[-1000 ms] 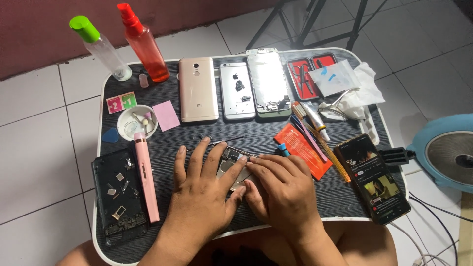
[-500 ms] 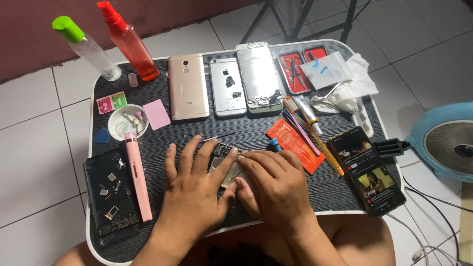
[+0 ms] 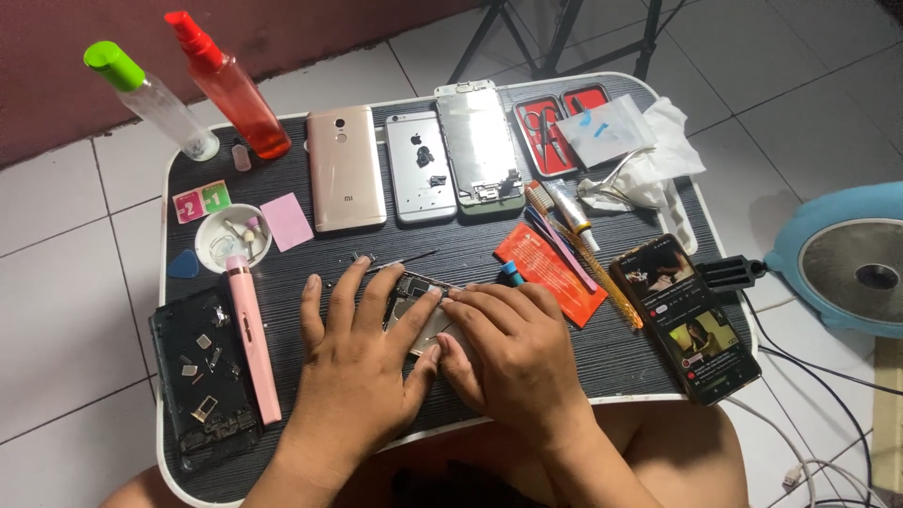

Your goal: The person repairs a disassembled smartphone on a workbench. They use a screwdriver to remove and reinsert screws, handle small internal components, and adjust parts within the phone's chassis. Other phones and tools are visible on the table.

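At the near edge of the black tray (image 3: 602, 362), both hands press down on an opened phone (image 3: 417, 303) that lies flat between them, mostly hidden under the fingers. Only a strip of its inner frame and small parts shows, so the phone appears to be mid-repair: its insides are exposed, and I judge that the closing-up is not yet done. How much inner work remains cannot be told, since the hands cover most of it.

The left hand (image 3: 353, 376) lies palm down with fingers spread wide, the fingertips resting on the phone's left and upper part, the thumb reaching in toward the other hand. It grips nothing. The right hand (image 3: 517, 357) lies flat too, fingers close together and pointing left, their tips on the phone's right side; whether it pinches a small tool or part underneath cannot be told.

Just beyond the fingertips lie tweezers (image 3: 400, 262). Farther back are a gold phone (image 3: 345, 180), a silver phone (image 3: 422, 181) and a bare screen frame (image 3: 480, 149). To the left lie a pink tool (image 3: 252, 341) and a dark mat (image 3: 202, 381) with loose parts.
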